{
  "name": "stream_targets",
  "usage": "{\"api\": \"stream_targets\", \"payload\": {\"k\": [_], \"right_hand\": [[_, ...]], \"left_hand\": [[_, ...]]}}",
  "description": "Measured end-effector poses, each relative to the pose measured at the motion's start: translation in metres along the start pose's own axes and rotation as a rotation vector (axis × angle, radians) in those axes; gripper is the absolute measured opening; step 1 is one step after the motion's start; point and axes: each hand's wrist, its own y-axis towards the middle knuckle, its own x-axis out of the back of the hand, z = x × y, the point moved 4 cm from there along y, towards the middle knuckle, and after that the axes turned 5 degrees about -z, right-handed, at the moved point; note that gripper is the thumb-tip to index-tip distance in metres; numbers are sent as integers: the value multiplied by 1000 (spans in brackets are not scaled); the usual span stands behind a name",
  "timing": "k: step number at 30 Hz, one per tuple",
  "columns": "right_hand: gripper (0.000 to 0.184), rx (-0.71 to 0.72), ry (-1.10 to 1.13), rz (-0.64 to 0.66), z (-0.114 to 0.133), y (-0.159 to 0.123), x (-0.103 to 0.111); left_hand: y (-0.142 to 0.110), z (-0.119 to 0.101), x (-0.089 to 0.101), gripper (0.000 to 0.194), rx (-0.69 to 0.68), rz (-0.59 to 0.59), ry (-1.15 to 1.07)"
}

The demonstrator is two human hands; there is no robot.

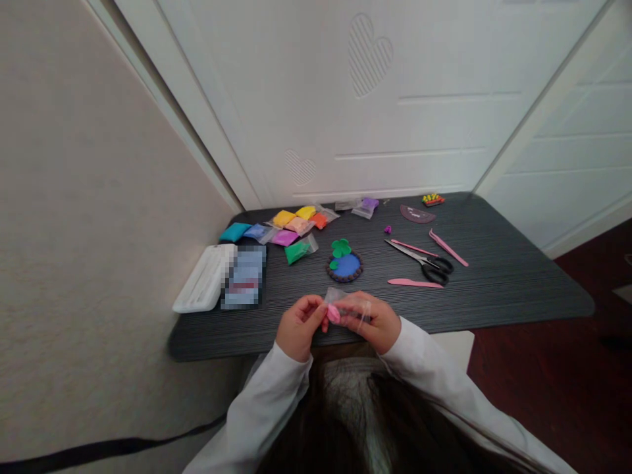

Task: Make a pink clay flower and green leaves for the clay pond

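Observation:
Near the table's front edge, my left hand (300, 324) pinches one side of a small clear plastic bag (340, 297). A lump of pink modelling clay (334, 314) shows at the bag, close to my left fingertips. My right hand (375, 321) grips the bag's other side, with the film across its fingers. Just beyond my hands lies a round clay piece (347, 266), blue inside a dark beaded rim. Green clay leaves (340, 248) sit on its far edge, and a smaller green piece lies on its left side.
Bagged clay in several colours (285, 237) lies at the back left, beside a white case (205, 279) and a blurred packet (244, 276). To the right are scissors (428, 263), pink tweezers (448, 247), a pink clay knife (415, 283) and a purple bit (388, 230).

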Motion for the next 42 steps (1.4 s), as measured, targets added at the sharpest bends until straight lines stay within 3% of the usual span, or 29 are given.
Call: {"api": "stream_targets", "payload": {"k": [5, 15, 25, 30, 36, 42], "right_hand": [[38, -27, -93, 54, -4, -3, -7], [39, -54, -159, -5, -5, -4, -6], [35, -99, -144, 50, -1, 0, -4], [30, -126, -198, -14, -1, -2, -3], [21, -54, -214, -100, 2, -6, -4], [19, -39, -115, -143, 7, -4, 1]], "left_hand": [[-1, 1, 1, 13, -26, -49, 59], [1, 1, 1, 20, 207, 3, -259], [1, -4, -12, 30, 178, 52, -330], [3, -2, -20, 32, 199, 70, -364], [3, -1, -11, 38, 167, -3, -280], [6, 0, -4, 36, -6, -78, -160]]}}
